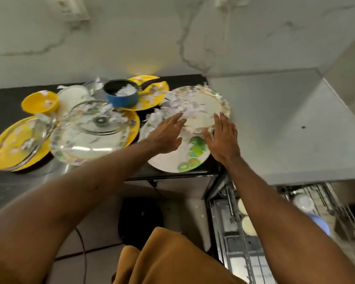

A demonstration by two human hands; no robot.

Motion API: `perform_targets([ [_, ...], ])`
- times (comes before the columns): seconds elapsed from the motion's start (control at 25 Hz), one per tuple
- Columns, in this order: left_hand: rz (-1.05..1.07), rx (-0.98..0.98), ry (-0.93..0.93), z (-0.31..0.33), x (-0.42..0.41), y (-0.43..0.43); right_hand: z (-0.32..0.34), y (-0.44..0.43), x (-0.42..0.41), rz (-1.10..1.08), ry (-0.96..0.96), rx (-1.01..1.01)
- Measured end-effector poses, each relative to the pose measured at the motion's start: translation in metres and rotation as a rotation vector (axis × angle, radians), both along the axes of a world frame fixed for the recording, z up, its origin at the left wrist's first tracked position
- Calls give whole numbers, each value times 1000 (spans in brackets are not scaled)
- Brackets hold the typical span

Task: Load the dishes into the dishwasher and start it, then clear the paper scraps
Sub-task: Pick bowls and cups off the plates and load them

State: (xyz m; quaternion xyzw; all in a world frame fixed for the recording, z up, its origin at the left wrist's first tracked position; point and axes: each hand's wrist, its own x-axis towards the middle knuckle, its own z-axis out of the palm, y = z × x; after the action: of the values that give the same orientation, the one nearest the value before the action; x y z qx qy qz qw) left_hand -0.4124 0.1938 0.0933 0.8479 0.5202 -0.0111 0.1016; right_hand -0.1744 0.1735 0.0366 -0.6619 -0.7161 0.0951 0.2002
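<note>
A floral-rimmed plate strewn with paper scraps lies on a larger white plate with green fruit prints. My left hand reaches over both with straight fingers at the scraps. My right hand lies flat at the floral plate's near edge, fingers spread. Left of them stand a blue saucepan holding paper, yellow plates, a yellow bowl, a white bowl and glass lids. The dishwasher rack is pulled out at lower right with a few dishes in it.
The dishes sit on a dark counter. A grey worktop lies to the right above the dishwasher. A black round object and a cable lie on the floor. My orange garment hangs at the bottom.
</note>
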Motion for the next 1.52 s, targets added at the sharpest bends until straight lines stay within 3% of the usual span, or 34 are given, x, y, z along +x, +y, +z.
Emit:
perform_targets([
  [0.32, 333, 16, -20, 4, -195, -25, 4, 38, -207, 444, -34, -30],
  [0.6, 468, 32, -12, 12, -308, -35, 16, 58, -319, 555, -43, -25],
  [0.88, 606, 37, -79, 9, -350, -26, 30, 89, -360, 621, -50, -36],
  [1.28, 784, 36, -19, 28, -395, 0, 46, 181, -474, 811, -92, -95],
  [1.52, 904, 4, -53, 28, -424, -10, 45, 216, -555, 996, -286, -48],
])
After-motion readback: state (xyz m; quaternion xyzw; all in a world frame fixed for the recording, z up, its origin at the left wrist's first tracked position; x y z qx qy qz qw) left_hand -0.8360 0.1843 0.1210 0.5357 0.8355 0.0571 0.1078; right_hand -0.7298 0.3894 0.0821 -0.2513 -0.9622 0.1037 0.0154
